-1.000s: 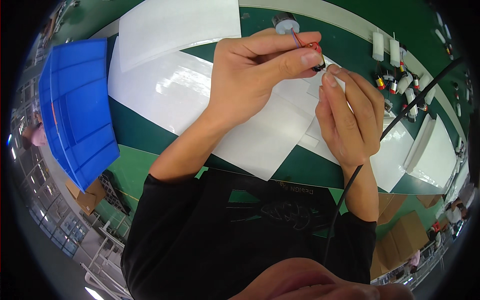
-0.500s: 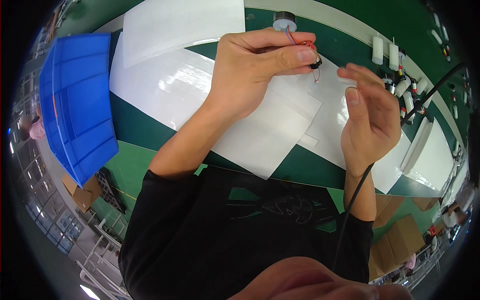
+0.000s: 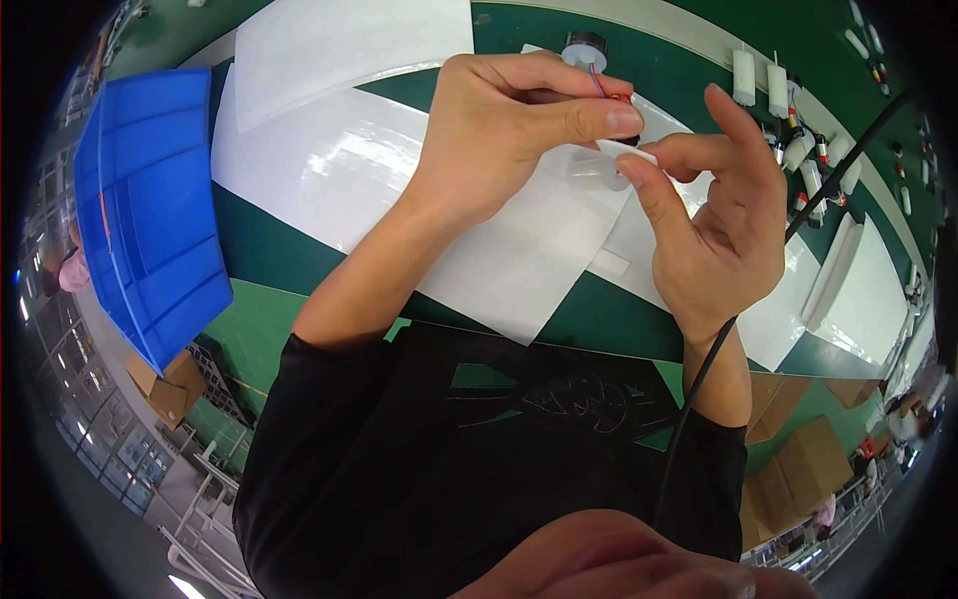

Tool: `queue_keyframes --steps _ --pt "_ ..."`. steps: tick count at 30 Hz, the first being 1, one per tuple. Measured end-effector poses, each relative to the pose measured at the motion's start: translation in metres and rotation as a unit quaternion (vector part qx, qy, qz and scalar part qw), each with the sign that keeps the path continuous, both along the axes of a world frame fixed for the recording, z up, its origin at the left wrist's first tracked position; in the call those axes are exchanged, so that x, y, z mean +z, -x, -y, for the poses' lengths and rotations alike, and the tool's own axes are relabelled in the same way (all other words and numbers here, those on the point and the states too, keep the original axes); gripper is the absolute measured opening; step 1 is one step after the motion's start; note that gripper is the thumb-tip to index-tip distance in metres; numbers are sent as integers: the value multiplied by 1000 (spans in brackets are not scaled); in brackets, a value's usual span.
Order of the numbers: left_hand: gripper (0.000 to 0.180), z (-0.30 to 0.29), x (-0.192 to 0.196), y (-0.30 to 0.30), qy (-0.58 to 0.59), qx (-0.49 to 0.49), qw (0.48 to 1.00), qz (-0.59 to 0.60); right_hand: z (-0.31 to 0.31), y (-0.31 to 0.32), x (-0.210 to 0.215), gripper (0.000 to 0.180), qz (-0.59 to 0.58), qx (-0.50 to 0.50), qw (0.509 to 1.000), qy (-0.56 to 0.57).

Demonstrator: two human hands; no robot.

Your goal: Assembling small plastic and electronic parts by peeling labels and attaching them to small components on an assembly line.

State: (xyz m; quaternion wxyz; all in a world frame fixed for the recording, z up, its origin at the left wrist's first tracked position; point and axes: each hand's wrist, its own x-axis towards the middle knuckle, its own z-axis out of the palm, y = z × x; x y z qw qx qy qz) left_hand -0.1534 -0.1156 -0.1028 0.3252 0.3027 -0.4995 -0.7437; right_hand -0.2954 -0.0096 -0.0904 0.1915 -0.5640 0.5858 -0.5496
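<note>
Over the table, my left hand (image 3: 489, 130) pinches a small wired part (image 3: 631, 139) between thumb and fingers. Red and black bits of it show, and the fingers hide the rest. A red and blue wire pair runs toward a round black-rimmed part with a pale face (image 3: 584, 50), just past those fingers. Close on the right, my right hand (image 3: 723, 225) grips a small flat white piece (image 3: 627, 152) between thumb and index finger. This piece sits right by the wired part; whether they touch I cannot tell. My other right fingers are raised and loosely curled.
White sheets (image 3: 519, 260) cover much of the green table (image 3: 264, 240). A blue bin (image 3: 165, 210) stands at the left. Several white cylinders with wired ends (image 3: 743, 78) lie at the far right. A black cable (image 3: 704, 399) passes along my right arm. Cardboard boxes (image 3: 813, 459) stand below.
My right hand has moved left and toward my left hand, bringing the flat white piece against or near the wired part. My left hand has stayed nearly in place.
</note>
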Motion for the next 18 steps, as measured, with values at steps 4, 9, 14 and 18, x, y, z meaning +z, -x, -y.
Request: queue_keyframes --steps 4,9,14,18 --pt "18 -1 3 0 6 -14 1000 -7 -1 3 0 61 -12 -8 1000 3" --pt "26 3 14 -6 9 -77 997 -16 0 2 0 56 130 -13 991 -18" --pt "19 -2 6 -6 -14 -54 998 23 1 4 3 45 267 3 960 -81" --pt "24 3 1 -11 -36 -114 993 8 4 23 -1 34 460 123 853 -214"
